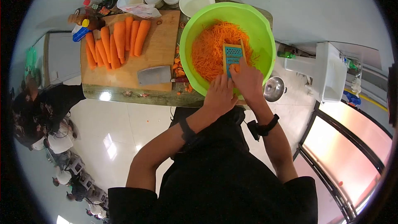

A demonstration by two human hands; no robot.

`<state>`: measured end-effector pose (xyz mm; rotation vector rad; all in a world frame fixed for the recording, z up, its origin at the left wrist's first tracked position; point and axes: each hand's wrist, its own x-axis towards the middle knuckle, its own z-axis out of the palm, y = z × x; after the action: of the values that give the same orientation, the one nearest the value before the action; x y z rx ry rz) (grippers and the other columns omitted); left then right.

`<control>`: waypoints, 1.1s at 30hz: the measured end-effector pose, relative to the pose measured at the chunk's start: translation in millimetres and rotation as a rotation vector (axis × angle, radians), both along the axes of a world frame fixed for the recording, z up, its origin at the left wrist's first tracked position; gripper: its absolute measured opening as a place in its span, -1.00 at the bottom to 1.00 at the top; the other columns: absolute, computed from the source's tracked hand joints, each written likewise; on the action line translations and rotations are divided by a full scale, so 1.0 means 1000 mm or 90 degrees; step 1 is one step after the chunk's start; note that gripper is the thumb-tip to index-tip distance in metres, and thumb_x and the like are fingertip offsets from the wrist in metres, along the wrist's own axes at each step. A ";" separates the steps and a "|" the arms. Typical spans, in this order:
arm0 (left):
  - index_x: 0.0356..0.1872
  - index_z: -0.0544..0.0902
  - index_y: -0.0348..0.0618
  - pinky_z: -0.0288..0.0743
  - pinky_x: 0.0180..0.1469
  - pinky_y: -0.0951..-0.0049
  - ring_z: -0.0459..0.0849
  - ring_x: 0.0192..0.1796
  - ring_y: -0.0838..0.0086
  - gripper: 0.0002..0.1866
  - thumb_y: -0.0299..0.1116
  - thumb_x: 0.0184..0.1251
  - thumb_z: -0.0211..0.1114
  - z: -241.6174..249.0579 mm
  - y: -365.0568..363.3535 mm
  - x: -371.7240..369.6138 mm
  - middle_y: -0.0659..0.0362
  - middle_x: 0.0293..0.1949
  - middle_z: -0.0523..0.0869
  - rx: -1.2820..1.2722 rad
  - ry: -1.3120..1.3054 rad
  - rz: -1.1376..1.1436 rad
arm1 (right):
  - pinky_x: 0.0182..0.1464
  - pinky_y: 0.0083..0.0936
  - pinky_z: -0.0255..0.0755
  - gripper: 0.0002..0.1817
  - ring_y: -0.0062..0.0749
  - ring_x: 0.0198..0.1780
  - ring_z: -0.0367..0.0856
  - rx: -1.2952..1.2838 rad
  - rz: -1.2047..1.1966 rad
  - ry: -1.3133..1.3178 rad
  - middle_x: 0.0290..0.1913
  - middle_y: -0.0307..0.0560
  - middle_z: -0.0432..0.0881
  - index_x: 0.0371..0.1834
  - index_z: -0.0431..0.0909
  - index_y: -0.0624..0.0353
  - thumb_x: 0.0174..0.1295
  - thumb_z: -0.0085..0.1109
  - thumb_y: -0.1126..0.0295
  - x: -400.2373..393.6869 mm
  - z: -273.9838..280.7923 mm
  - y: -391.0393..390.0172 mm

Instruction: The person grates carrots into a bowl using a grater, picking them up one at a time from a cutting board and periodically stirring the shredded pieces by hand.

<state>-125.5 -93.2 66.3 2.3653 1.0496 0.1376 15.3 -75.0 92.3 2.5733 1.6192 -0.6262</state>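
Note:
A large green bowl (265, 29) holds a heap of shredded carrot (211, 43). Inside it a grater (233, 53) with a blue face and a wooden frame leans on the shreds. My left hand (220, 94) is closed on the grater's lower end, near the bowl's front rim. Against the grater's face, my right hand (248, 76) holds a piece of carrot (235, 67), mostly hidden by the fingers.
Several peeled carrots (119, 39) and a cleaver (154, 75) lie on a wooden cutting board (161, 29). Carrot scraps are beside the bowl. White bowls (197, 2) and bottles stand behind. A metal bowl (274, 89), a sink (331, 72) and other people (37, 108) are around.

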 end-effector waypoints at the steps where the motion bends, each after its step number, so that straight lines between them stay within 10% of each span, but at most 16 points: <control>1: 0.04 0.54 -0.26 0.43 0.18 0.17 0.49 0.18 0.20 -0.50 -0.06 0.24 0.28 -0.005 0.000 -0.005 -0.04 0.03 0.56 0.115 -0.088 -0.061 | -0.35 0.04 0.56 -0.63 0.17 -0.42 0.69 0.021 -0.006 0.001 -0.53 0.17 0.66 -0.20 0.53 0.14 0.27 0.06 0.04 0.002 -0.002 0.001; 7: -0.10 0.66 -0.08 0.39 0.27 0.19 0.47 0.20 0.22 -0.56 0.09 0.32 0.21 -0.032 0.025 -0.016 0.13 0.00 0.59 0.143 -0.180 -0.452 | -0.28 0.08 0.55 -0.61 0.20 -0.36 0.69 0.053 -0.020 0.024 -0.50 0.22 0.66 -0.20 0.54 0.18 0.25 0.08 0.04 0.004 -0.001 0.004; 14: -0.15 0.63 -0.09 0.45 0.21 0.17 0.48 0.19 0.24 -0.58 0.08 0.37 0.15 -0.014 0.040 -0.021 0.12 0.01 0.58 0.108 -0.178 -0.490 | -0.20 0.09 0.55 -0.63 0.25 -0.29 0.69 -0.041 -0.018 0.049 -0.40 0.29 0.68 -0.17 0.54 0.18 0.24 0.07 0.07 0.005 0.034 -0.013; 17: -0.18 0.61 -0.16 0.55 0.05 0.12 0.60 0.04 0.13 -0.59 0.02 0.41 0.12 -0.012 0.053 -0.019 0.00 -0.06 0.62 0.102 -0.277 -0.383 | -0.19 0.09 0.55 -0.63 0.27 -0.30 0.68 -0.038 -0.028 0.028 -0.41 0.29 0.67 -0.17 0.54 0.17 0.24 0.07 0.07 0.007 0.028 -0.015; 22: -0.10 0.63 -0.29 0.57 -0.12 -0.01 0.68 -0.17 -0.08 -0.58 -0.10 0.45 0.04 -0.040 0.067 -0.005 -0.19 -0.25 0.68 -0.263 0.075 0.090 | -0.20 0.09 0.55 -0.65 0.26 -0.31 0.68 0.014 -0.047 0.035 -0.44 0.28 0.67 -0.20 0.54 0.16 0.23 0.09 0.08 0.006 0.021 -0.014; 29: -0.21 0.64 -0.30 0.63 -0.14 0.08 0.75 -0.19 -0.05 -0.69 -0.21 0.35 0.14 -0.081 0.027 0.019 -0.12 -0.19 0.75 -0.311 0.102 -0.008 | -0.22 0.07 0.54 -0.65 0.25 -0.33 0.67 0.084 -0.106 0.035 -0.47 0.27 0.66 -0.27 0.53 0.13 0.12 0.19 0.05 0.006 0.010 -0.013; 33: -0.03 0.59 -0.32 0.66 -0.21 0.07 0.76 -0.20 0.02 -0.64 -0.20 0.38 0.14 -0.061 0.029 0.027 -0.12 -0.21 0.75 -0.342 0.150 0.178 | -0.22 0.06 0.54 -0.65 0.24 -0.34 0.67 0.087 -0.135 0.062 -0.46 0.27 0.66 -0.27 0.54 0.13 0.12 0.19 0.05 0.005 0.008 -0.010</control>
<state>-98.8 -64.6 5.7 1.7735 1.3312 -0.2946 20.1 -85.1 100.8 2.8839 1.4752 -0.6860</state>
